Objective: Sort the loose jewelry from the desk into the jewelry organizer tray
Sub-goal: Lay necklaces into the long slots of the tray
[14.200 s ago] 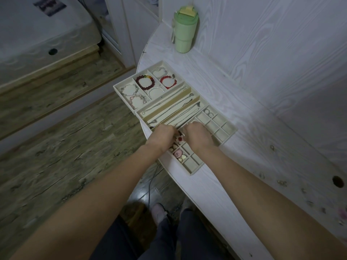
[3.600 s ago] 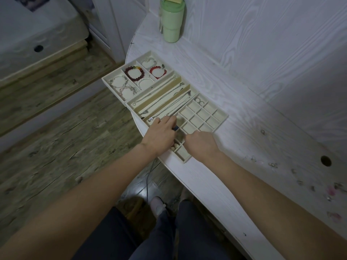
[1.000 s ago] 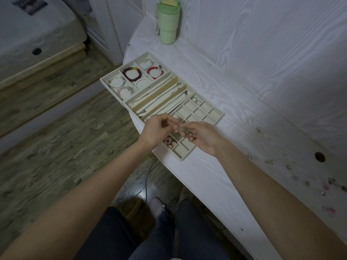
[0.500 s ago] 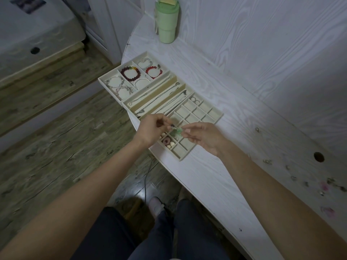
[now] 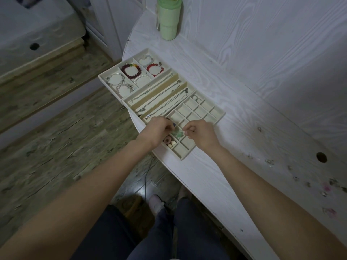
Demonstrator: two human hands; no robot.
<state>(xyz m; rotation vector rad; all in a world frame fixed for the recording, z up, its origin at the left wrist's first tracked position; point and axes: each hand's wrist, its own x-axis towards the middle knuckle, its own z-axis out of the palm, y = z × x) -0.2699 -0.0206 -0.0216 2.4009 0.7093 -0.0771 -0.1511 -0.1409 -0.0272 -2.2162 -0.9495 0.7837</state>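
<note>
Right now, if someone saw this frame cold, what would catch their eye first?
Probably the two hands meeting over the near end of the cream organizer tray: the left hand and right hand pinch a small pale green piece between them. Next, the red and dark bead bracelets at the tray's far end, and the green tumbler behind.

desk (image 5: 216,177): white woodgrain, matt | tray (image 5: 220,116): cream, matt, velvety
</note>
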